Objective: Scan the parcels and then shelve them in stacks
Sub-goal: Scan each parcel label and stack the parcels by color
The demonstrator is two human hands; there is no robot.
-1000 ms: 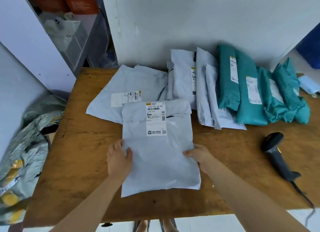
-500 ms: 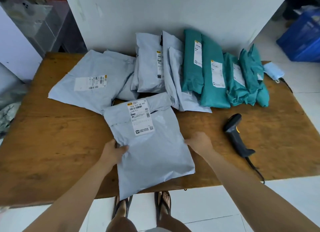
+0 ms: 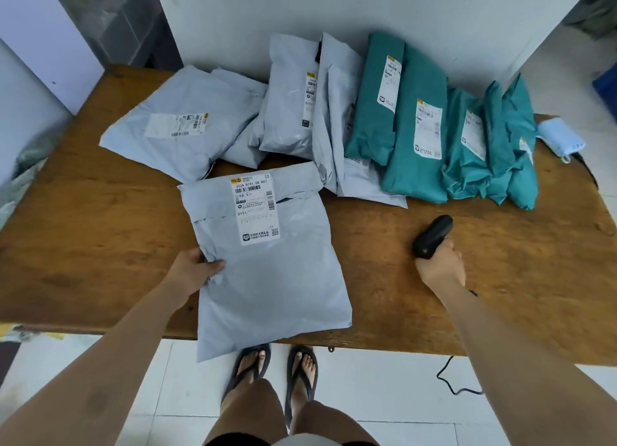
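A grey parcel bag (image 3: 270, 278) lies label up at the front of the wooden table (image 3: 83, 232), its lower end hanging past the table edge. My left hand (image 3: 197, 270) pinches its left edge. To the right, my right hand (image 3: 440, 268) is closed around the handle of the black barcode scanner (image 3: 432, 235), which rests on the table. Behind lie more grey parcels (image 3: 180, 125) and a row of green parcels (image 3: 414, 128) leaning against the wall.
A pale blue bundle (image 3: 561, 138) sits at the table's far right corner. The scanner cable (image 3: 457, 379) hangs off the front edge. A shelf unit (image 3: 110, 18) stands at the back left, grey sacks (image 3: 20, 178) on the floor left. My feet are under the table edge.
My right hand left the parcel's right edge and moved right onto the scanner handle. My left hand stays on the parcel's left edge. The view has shifted back and down.
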